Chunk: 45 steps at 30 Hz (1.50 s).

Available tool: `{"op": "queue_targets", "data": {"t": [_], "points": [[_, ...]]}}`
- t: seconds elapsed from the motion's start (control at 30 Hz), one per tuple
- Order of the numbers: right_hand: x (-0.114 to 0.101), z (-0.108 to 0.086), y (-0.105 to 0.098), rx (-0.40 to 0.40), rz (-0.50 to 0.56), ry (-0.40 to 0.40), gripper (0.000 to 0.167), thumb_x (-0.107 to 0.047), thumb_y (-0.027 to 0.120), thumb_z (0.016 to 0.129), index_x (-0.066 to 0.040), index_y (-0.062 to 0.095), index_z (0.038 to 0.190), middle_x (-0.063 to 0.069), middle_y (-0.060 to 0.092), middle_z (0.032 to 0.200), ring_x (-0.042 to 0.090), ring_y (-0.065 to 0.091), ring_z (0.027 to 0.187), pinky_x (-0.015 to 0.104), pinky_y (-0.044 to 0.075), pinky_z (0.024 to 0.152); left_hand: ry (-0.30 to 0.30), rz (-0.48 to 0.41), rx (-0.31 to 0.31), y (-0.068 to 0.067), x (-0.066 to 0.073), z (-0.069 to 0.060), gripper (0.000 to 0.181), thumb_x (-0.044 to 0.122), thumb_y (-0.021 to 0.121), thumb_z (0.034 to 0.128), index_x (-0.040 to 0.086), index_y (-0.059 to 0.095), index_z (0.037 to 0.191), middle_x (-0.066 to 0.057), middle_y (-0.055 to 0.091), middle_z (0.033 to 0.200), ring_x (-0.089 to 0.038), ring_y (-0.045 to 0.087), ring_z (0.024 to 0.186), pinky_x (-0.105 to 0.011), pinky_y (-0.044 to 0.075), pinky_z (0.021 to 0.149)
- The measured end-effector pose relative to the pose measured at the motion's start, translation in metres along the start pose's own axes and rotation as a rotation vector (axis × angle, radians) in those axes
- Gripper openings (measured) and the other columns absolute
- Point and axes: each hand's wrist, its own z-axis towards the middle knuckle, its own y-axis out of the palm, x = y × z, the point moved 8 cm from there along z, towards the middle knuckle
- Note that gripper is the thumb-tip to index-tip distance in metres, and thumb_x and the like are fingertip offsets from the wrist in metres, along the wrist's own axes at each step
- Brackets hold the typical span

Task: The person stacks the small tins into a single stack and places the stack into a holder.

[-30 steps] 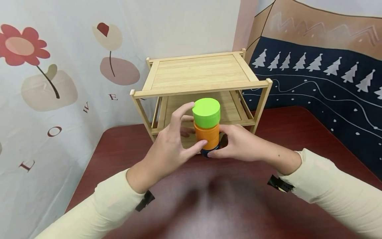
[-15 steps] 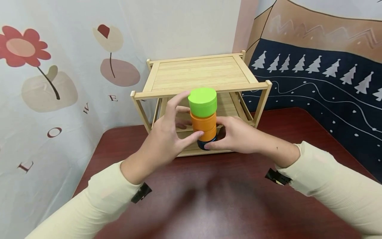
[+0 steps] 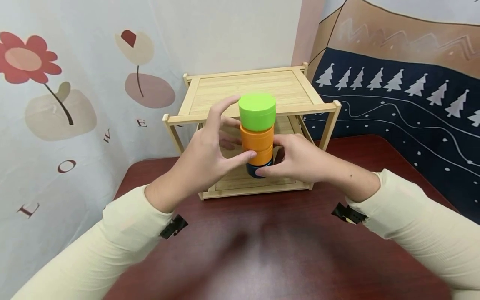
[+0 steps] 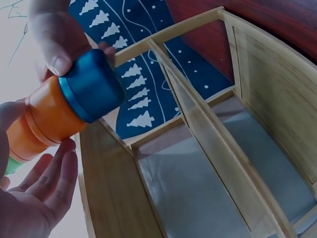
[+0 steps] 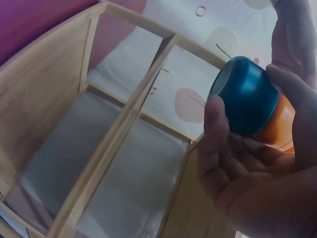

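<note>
In the head view, an upright stack of coloured cylinders [image 3: 257, 139] is held between both hands in front of a wooden shelf. Its wide top is lime green, the middle orange, the bottom dark blue. My left hand [image 3: 198, 156] grips it from the left, thumb on the orange part, a raised index finger at the green edge. From the right, my right hand [image 3: 300, 160] pinches low down, its thumb on the blue piece. Both wrist views show the rounded blue end [image 4: 96, 89] beyond the left fingers and the same blue piece [image 5: 247, 94] between the right thumb and fingers.
A two-tier wooden shelf [image 3: 251, 89] stands on the dark red table [image 3: 262, 241], right behind the stack. Its front rail [image 3: 210, 118] runs level behind the stack's upper part. Printed cloth walls [image 3: 86, 175] enclose the table at the back and sides.
Both hands and the stack have moved up in the head view, so its green top now overlaps the shelf's upper board. The shelf's lower front edge has come into sight. The grips look unchanged.
</note>
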Motion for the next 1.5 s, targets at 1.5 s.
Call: {"op": "queue_targets", "data": {"t": [1.5], "points": [[-0.032, 0.032, -0.068, 0.062, -0.031, -0.023, 0.045, -0.032, 0.079, 0.085, -0.013, 0.065, 0.122, 0.005, 0.07, 0.112, 0.021, 0.062, 0.095, 0.036, 0.049, 0.082, -0.156, -0.129, -0.09, -0.038, -0.002, 0.064, 0.096, 0.019, 0.079, 0.0862, 0.025, 0.012, 0.155, -0.012, 0.067, 0.113, -0.019, 0.071, 0.092, -0.032, 0.059, 0.083]]}}
